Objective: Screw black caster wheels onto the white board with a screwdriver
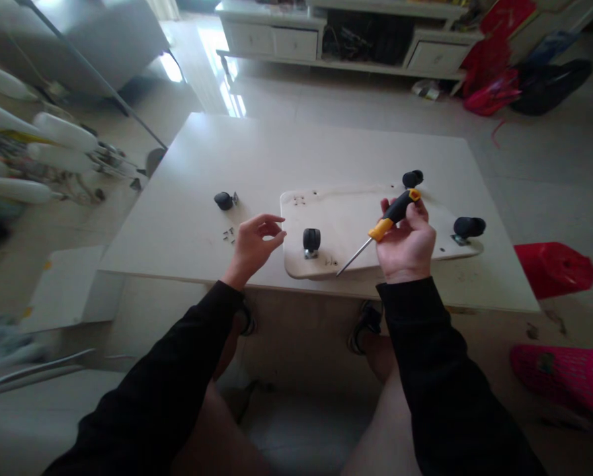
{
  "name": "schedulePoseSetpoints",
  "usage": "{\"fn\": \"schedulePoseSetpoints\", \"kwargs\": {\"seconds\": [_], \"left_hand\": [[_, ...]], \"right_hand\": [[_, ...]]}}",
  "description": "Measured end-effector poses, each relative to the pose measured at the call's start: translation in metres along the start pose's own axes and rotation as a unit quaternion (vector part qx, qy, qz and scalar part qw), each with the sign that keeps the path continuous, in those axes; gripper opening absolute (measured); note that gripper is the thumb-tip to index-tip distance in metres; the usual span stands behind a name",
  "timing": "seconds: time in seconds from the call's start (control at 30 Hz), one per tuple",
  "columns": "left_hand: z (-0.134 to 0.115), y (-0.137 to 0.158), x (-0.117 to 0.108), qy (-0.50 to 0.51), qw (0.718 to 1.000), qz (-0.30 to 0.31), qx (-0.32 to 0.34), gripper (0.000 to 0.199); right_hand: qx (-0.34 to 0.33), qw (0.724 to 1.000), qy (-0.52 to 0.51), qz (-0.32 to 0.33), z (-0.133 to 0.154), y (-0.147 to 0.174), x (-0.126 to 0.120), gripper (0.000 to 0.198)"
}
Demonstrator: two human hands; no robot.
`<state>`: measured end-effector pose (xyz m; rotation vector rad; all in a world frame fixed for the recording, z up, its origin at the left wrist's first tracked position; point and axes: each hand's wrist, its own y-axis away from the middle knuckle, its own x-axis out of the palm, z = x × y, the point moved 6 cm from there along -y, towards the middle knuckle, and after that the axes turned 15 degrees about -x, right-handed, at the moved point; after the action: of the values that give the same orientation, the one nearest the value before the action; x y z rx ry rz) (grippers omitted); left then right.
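My right hand (406, 241) is closed around a black and yellow screwdriver (383, 226), whose shaft slants down to the left over a pale board (346, 221). Three black caster wheels stand on the board: one near its left end (311, 241), one at the far right (413, 178) and one at the near right (469, 227). Small holes show at the board's far left corner. Just off the left end, my left hand (257, 246) is empty, thumb and fingers apart. Beside it lie several small screws (229, 235) and a loose caster wheel (223, 201).
Everything rests on a white table (167, 218). A red plastic object (554, 270) is beyond its right edge, with a pink mesh basket (568, 377) lower down. A white box (80, 287) stands at the left. Across the floor is a white cabinet (296, 43).
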<state>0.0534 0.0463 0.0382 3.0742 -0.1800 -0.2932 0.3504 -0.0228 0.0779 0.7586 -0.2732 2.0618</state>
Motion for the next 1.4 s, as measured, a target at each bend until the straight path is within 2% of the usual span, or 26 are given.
{"fn": "schedulePoseSetpoints", "kwargs": {"seconds": [0.13, 0.43, 0.8, 1.4], "left_hand": [[0.000, 0.002, 0.002, 0.006, 1.000, 0.013, 0.011, 0.024], [-0.001, 0.005, 0.009, 0.025, 0.999, 0.023, 0.011, 0.022], [-0.009, 0.013, 0.013, 0.016, 0.999, 0.018, 0.046, 0.030], [-0.013, 0.015, 0.016, -0.025, 0.997, 0.019, 0.066, 0.026]], "right_hand": [[-0.016, 1.000, -0.018, 0.007, 0.001, -0.001, 0.001, 0.017], [0.032, 0.999, 0.004, 0.029, -0.002, 0.006, 0.001, 0.026], [-0.064, 0.990, 0.011, 0.122, -0.002, 0.011, 0.011, 0.043], [-0.044, 0.991, 0.024, 0.126, -0.010, 0.017, 0.013, 0.044]]}}
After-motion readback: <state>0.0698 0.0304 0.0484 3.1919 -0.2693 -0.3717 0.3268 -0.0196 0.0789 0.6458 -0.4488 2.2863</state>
